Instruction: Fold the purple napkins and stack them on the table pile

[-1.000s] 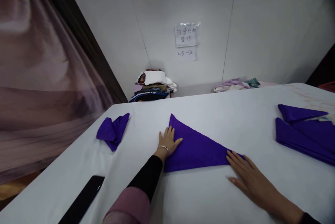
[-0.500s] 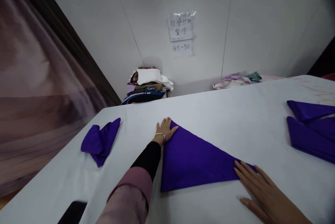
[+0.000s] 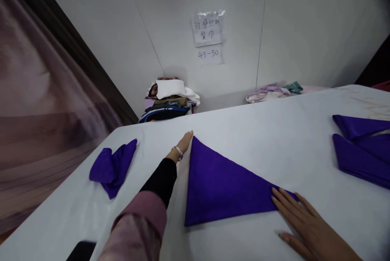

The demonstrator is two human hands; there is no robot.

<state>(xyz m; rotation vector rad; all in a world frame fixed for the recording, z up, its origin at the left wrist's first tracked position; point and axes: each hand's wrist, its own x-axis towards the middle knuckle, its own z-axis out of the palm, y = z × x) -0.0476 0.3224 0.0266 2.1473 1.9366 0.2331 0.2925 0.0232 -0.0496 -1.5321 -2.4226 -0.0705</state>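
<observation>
White cloth covers the table (image 3: 225, 131) beneath both hands, giving them, it seems, a smooth, flat surface to press against; on it, between the hands, lies a purple triangular cloth (image 3: 219, 188), spread flat, its far corner just beside the left fingertips, its narrow right point under the right fingers, its near-left corner free of either hand; beyond the right hand, farther to the right, rest folded purple cloths (image 3: 365, 161), well apart, likely set there to be out of the way; left of the left hand sits a smaller, bunched purple cloth (image 3: 111, 171), touched by neither.

Flat and palm-down, the right hand (image 3: 307, 220) has its fingers side by side and its thumb apart, clamped on nothing; this probably pins the point against slipping; the left hand (image 3: 184, 143), turned edge-on, reaches to the far corner, perhaps to steady it, though I cannot tell whether its fingers pinch the fabric; smallest, a bracelet (image 3: 179, 152) circles the left wrist.
</observation>
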